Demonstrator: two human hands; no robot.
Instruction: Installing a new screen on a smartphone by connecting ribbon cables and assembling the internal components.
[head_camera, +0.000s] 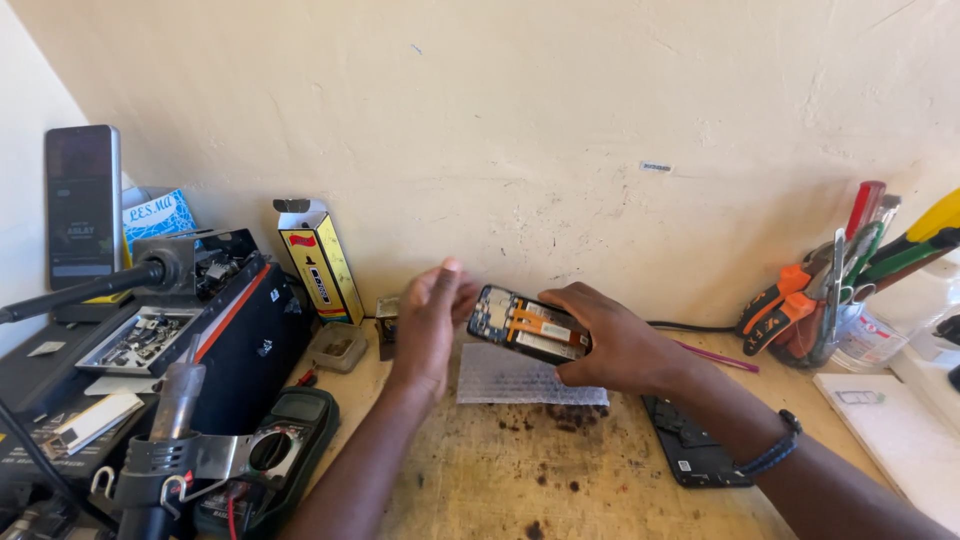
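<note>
Pretty scruffy bench here: a pale wooden worktop (560, 470) with dark burn or stain spots all over the middle, pushed up against a cream plaster wall (560, 120) that's scuffed and chipped low down. Left side is crowded with a hot air gun (165, 440) in its holder, a black multimeter (285, 450) and a small parts tray (140, 340), with a yellow box (322, 262) standing upright at the wall and a phone (82, 205) propped up in the corner. Far right there's a clear cup of tools (860, 290), with orange-handled pliers and some screwdrivers sticking out. The opened phone (528, 324) is up off the bench, just above a strip of bubble wrap (525, 378); its back is off, so you see a board at one end and orange flex ribbons running across the middle. The right hand (620, 345) has its fingers wrapped around the phone's right end. The left hand (430, 320) is just beside the other end with fingers loosely curled, holding nothing as far as I can see. A black back cover (690, 445) lies flat near the right forearm.
</note>
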